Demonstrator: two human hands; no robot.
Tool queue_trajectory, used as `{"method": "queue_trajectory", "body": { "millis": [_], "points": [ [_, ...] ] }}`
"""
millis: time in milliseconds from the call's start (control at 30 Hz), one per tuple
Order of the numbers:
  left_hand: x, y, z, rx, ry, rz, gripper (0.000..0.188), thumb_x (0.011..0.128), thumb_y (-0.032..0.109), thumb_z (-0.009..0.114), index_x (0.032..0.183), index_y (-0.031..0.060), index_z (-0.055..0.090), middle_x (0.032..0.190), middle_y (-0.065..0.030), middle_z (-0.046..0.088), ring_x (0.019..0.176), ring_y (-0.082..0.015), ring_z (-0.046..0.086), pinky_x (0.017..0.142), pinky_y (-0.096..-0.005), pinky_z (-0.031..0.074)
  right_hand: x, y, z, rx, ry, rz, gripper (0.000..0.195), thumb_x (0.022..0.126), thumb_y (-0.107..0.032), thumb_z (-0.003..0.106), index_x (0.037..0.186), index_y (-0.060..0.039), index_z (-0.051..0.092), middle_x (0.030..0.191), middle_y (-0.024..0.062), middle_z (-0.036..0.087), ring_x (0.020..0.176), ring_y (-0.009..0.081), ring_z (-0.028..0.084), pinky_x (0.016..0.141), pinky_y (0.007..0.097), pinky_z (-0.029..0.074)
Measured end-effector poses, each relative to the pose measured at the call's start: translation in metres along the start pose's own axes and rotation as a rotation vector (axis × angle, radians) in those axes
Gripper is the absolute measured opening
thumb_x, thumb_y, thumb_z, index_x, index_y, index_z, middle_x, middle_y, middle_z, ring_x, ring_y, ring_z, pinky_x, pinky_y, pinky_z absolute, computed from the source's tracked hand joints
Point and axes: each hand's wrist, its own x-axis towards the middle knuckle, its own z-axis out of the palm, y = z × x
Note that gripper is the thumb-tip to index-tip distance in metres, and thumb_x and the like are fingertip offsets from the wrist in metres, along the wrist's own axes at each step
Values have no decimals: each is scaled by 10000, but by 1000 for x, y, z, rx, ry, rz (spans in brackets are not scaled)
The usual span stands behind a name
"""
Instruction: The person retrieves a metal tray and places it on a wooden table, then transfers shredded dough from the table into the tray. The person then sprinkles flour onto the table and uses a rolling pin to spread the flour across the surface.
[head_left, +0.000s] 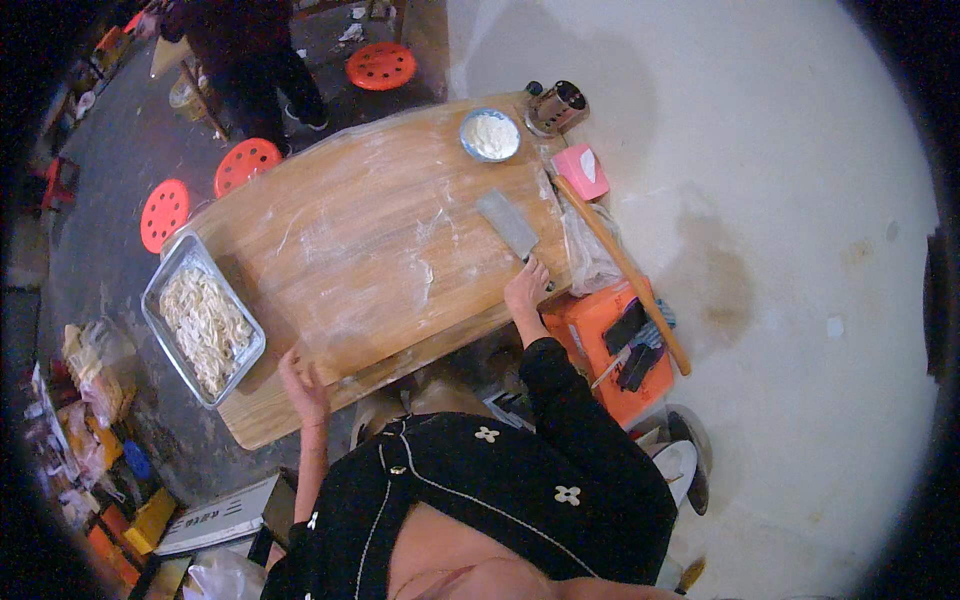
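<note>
My right hand (528, 286) is closed on the handle of a cleaver (507, 222), whose broad metal blade lies over the right part of a wooden board (352, 217) streaked with flour. Near the board's front left edge is my left hand (304, 382), fingers apart and holding nothing. To its left, a rectangular metal tray (259, 341) of floured noodles (201, 326) rests over the board's left end. A blue-rimmed bowl of white flour (490, 136) stands at the far right of the board.
Along the right side are a long wooden rolling pin (622, 262), a pink tissue box (580, 172), a perforated metal holder (559, 106) and an orange box (592, 330) with dark items. Red stools (247, 166) and a person (247, 67) are beyond the board.
</note>
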Motion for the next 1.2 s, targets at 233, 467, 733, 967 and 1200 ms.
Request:
{"method": "queue_trajectory", "body": {
  "millis": [233, 467, 733, 967, 1200],
  "points": [
    [13, 84, 94, -67, -313, 174, 373, 819, -8, 582, 1181, 37, 503, 1124, -191, 536, 1061, -359, 528, 884, -408, 444, 16, 6, -12, 272, -230, -133, 388, 791, -115, 623, 1120, 16, 464, 1036, 246, 558, 946, 374, 552, 844, 459, 434],
    [31, 171, 143, -202, -567, 199, 335, 838, 53, 581, 1172, 68, 553, 1290, -164, 500, 1167, -379, 486, 977, -423, 414, -19, -7, -36, 1504, -784, 421, 409, 974, -421, 426, 926, -38, 558, 672, 74, 541, 507, 150, 505, 445, 282, 404],
    [73, 249, 194, -56, -647, 808, 705, 842, 323, 567, 1416, 20, 295, 1510, -167, 223, 1416, -336, 147, 1149, -490, 85, -38, -38, -78, 1671, -938, 186, 424, 998, -423, 355, 974, -60, 571, 682, 14, 492, 458, 77, 419, 412, 236, 359],
    [148, 159, 236, -261, -476, 171, 570, 916, 257, 485, 1421, 50, 321, 1507, -169, 234, 1408, -358, 147, 1151, -472, 47, -40, -28, -106, 1690, -1085, 243, 477, 998, -442, 347, 726, -59, 425, 541, 27, 421, 390, 92, 382, 389, 244, 355],
    [126, 166, 225, -478, -730, -77, 361, 968, 255, 461, 1220, 3, 521, 1196, -133, 584, 1049, -285, 572, 879, -415, 455, -36, -26, -109, 1090, -256, -215, 289, 956, -227, 490, 1162, -34, 551, 708, 100, 521, 598, 226, 565, 541, 337, 463]
  ]
}}
